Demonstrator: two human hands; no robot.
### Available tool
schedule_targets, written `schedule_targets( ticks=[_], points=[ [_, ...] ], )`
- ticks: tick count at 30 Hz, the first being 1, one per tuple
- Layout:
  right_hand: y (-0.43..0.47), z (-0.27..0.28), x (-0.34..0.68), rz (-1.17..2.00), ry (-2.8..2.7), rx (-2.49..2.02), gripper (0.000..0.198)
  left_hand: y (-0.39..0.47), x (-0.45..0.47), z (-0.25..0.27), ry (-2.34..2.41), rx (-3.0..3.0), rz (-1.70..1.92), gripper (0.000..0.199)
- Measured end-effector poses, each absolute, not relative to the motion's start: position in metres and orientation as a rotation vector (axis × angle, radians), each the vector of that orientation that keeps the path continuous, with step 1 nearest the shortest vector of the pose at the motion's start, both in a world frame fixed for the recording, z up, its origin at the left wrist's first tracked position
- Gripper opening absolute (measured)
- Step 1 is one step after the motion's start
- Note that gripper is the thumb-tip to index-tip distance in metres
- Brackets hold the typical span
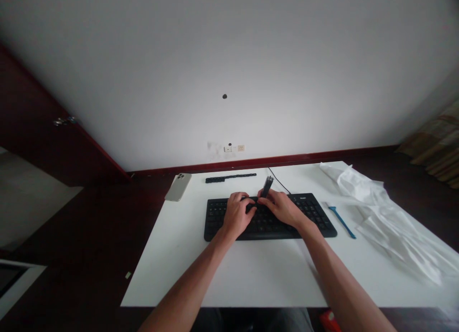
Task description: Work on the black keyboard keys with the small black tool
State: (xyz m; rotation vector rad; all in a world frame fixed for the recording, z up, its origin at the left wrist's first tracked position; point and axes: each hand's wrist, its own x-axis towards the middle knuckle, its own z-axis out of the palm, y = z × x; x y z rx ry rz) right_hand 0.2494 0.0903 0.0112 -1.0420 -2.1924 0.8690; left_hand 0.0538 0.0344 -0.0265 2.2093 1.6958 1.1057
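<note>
Well, from my remote seat, the black keyboard (267, 234) lies flat at the middle of the white table (265, 279), and both hands work at its 12 o'clock side, over the upper keys. The right hand (283, 207) pinches a slim dark tool (267, 186) that stands nearly upright, its top leaning toward 1 o'clock. The left hand (236, 215) rests over the keys just beside it, fingers curled, thumb and forefinger close together; whether they grip anything I cannot tell, as the contact is hidden.

For a clean job, I would let the left palm steady the keyboard, hold the tool close to plumb, and work it in small, even motions so that no neighbouring key is caught.

As for room, bare table runs from the keyboard toward 6 o'clock up to the near edge, and toward 9. At 11 lies a dark strip of small pieces (215, 180), easily scattered I think, with the phone (178, 187) farther out by the table's left edge. The cable (280, 180) leaves at 12. Toward 3, a blue tool (343, 223) and crumpled white sheeting (394, 236) limit a wide elbow swing.
</note>
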Motion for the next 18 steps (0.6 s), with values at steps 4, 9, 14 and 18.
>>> schedule_targets(
  ticks=[4, 9, 14, 18],
  points=[
    [0.0935, 0.0104, 0.2533, 0.890, -2.217, -0.990, 0.020, 0.0352, 0.0539, -0.0265, 1.699, 2.272, 1.051, 0.010],
    [0.0925, 0.0080, 0.2514, 0.855, -2.256, -0.924, 0.020, 0.0364, 0.0553, -0.0256, 1.709, 2.370, 0.963, 0.009],
    [0.0919, 0.0076, 0.2526, 0.875, -2.249, -0.921, 0.020, 0.0381, 0.0557, -0.0289, 1.718, 2.303, 0.977, 0.010],
    [0.0973, 0.0058, 0.2583, 0.951, -2.208, -0.910, 0.023, 0.0403, 0.0535, -0.0285, 1.707, 2.251, 0.981, 0.009]
  ],
)
